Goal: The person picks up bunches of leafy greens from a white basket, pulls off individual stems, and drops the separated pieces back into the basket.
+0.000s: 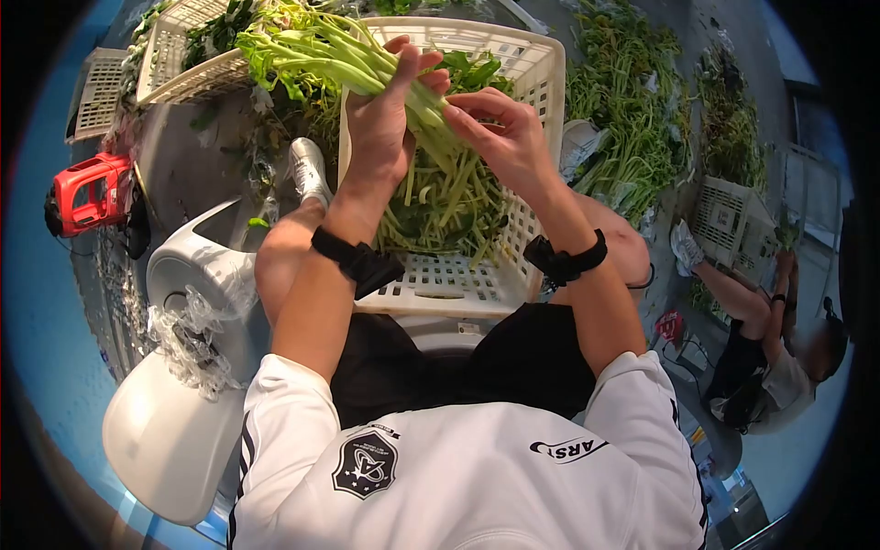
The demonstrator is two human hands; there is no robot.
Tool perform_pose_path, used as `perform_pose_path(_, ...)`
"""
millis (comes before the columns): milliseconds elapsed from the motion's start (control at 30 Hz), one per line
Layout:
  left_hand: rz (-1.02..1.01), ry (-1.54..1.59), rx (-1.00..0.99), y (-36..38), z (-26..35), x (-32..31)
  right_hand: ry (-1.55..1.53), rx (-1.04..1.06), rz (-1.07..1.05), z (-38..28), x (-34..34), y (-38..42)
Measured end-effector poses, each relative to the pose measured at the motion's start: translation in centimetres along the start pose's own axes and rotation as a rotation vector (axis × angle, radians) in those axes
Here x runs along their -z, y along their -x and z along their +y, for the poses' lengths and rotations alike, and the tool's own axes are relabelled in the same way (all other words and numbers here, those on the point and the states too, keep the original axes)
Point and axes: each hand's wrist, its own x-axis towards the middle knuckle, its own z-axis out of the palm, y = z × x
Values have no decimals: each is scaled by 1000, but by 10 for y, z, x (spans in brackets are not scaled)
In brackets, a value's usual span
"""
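Observation:
A bunch of pale green leafy stalks [344, 60], looking like celery, lies across my left hand [390, 115], whose fingers and thumb wrap round it. The leafy ends point to the upper left. At the cut lower end, my right hand [502, 136] pinches the stalks between thumb and fingertips. Below both hands stands a cream plastic crate [543, 119] between my knees. Loose cut stalks and leaves [449, 202] fill much of it. Each wrist wears a black strap with a small device.
A white plastic chair [174, 431] with crumpled clear film [197, 339] stands at left, near a red box-like item [92, 194]. More crates [188, 78] hold greens at upper left. Heaped greens [632, 137] cover the floor at right. Another person [770, 367] sits far right by a crate [733, 225].

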Motion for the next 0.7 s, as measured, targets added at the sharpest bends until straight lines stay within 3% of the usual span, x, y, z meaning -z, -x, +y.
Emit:
perform_pose_path(67, -4, -8, -53, -2, -2, -1, 0, 20, 7, 0, -2, 0)
perform_pose_path(267, 14, -54, 40, -2, 8, 1, 42, 79, 19, 10, -11, 0)
perform_pose_path(333, 49, -101, -77, -2, 14, 0, 65, 37, 1, 18, -16, -3)
perform_pose_path(433, 140, -183, -204, -4, 24, 6, 248, -107, -9, 23, -15, -9)
perform_pose_path(533, 231, -174, -236, -9, 36, 22, 496, -98, -6, 46, -20, -13)
perform_pose_path(700, 285, -77, -141, -6, 63, 40, 829, 147, -184, 74, -48, -5)
